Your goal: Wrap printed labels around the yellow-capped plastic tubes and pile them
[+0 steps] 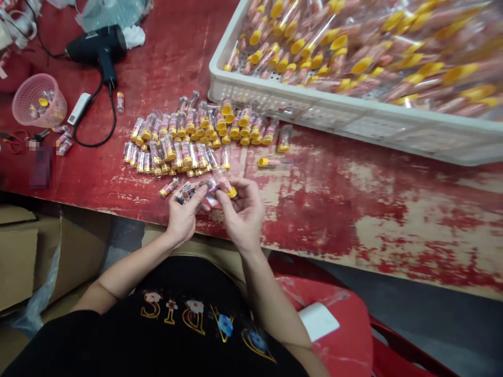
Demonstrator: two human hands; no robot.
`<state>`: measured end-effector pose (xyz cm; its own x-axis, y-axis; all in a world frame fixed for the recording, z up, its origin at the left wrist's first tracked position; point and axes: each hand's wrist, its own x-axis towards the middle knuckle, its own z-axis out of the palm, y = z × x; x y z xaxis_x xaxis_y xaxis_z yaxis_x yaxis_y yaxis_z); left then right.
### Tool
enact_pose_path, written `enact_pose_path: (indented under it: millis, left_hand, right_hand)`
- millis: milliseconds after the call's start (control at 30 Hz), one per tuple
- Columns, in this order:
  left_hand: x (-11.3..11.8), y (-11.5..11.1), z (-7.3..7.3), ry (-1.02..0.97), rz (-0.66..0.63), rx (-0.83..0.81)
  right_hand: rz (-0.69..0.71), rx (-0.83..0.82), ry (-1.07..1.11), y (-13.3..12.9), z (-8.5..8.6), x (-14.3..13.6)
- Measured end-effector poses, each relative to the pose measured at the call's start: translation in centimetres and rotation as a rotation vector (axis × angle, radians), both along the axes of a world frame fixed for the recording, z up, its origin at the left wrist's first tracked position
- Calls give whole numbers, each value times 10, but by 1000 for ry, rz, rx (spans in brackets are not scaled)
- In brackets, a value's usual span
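Observation:
My left hand [183, 219] is closed on a small bunch of printed plastic labels [184, 193], dark lettering showing beside the thumb. Thumb and fingers of my right hand [247, 215] pinch a small clear tube with a yellow cap [231, 192]. The two hands nearly meet over the table's near edge, and a label lies between the fingertips. Just beyond them is a dense group of labelled, yellow-capped tubes [183, 125], many standing on their caps. One labelled tube [168, 187] lies left of the hands; an unlabelled-looking tube [271, 163] lies to the right.
A large white crate [275, 99] full of yellow-capped tubes fills the back right of the worn red table [314, 209]. At left are a black heat gun [98, 47] with its cord, a pink basket [29, 102] and scissors [15, 138]. A red chair [349, 335] stands below.

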<state>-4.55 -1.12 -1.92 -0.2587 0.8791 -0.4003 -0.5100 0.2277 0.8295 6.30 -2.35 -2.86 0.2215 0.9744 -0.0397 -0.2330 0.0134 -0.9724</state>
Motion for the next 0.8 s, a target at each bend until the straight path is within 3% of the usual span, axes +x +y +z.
enact_pose_path:
  millis: [67, 133, 300, 467, 667, 800]
  left_hand:
    - [2, -1, 1, 11, 77, 20]
    - [2, -1, 1, 71, 139, 77]
    - [5, -2, -6, 70, 66, 86]
    - [7, -6, -13, 38, 57, 38]
    - [11, -5, -1, -53, 71, -44]
    - [14, -2, 8, -115, 96, -111]
  right_hand:
    - [-70, 10, 20, 2, -2, -3]
    - [-20, -1, 60, 2, -3, -1]
    - [93, -13, 103, 3, -6, 0]
    - [143, -99, 173, 10, -22, -3]
    - [189, -205, 250, 9, -30, -5]
    - [74, -168, 175, 9, -24, 1]
